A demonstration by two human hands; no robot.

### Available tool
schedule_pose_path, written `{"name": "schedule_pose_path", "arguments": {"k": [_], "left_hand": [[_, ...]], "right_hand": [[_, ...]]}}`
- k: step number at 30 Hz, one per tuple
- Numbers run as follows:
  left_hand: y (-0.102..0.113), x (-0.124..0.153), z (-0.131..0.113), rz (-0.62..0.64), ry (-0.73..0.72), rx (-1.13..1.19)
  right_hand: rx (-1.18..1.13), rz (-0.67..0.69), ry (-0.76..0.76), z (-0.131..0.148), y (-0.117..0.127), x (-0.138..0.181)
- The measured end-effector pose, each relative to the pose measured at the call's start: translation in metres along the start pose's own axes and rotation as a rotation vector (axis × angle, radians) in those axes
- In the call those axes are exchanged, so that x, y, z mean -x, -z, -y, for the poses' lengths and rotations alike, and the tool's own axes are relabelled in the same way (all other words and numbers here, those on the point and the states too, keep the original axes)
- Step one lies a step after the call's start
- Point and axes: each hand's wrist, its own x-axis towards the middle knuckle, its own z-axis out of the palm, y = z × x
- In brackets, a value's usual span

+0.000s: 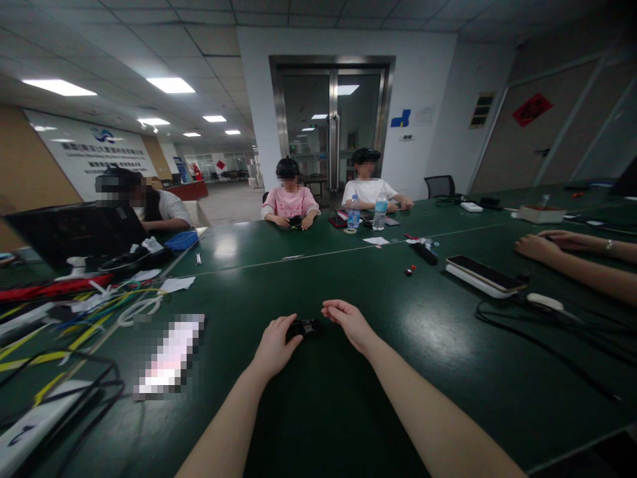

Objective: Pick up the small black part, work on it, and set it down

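My left hand [275, 343] rests on the dark green table [348, 398] with its fingers curled round a small black object [304, 326], which I cannot identify. My right hand [348, 320] hovers just right of that object, fingers loosely bent and apart, palm turned inward, holding nothing that I can see. Both forearms reach in from the bottom edge.
A phone on a white power bank [485, 275] lies at right with black cables [537, 338]. Another person's hands [542, 244] rest at the right edge. Two people sit across with water bottles [367, 212]. Coloured wires [89, 312] and a laptop [74, 232] crowd the left.
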Motion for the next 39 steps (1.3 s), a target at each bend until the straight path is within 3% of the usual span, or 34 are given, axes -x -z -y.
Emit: {"name": "schedule_pose_path", "arguments": {"k": [39], "left_hand": [[-0.001, -0.001, -0.001, 0.006, 0.01, 0.006]], "right_hand": [[0.061, -0.014, 0.023, 0.007, -0.005, 0.005]]}}
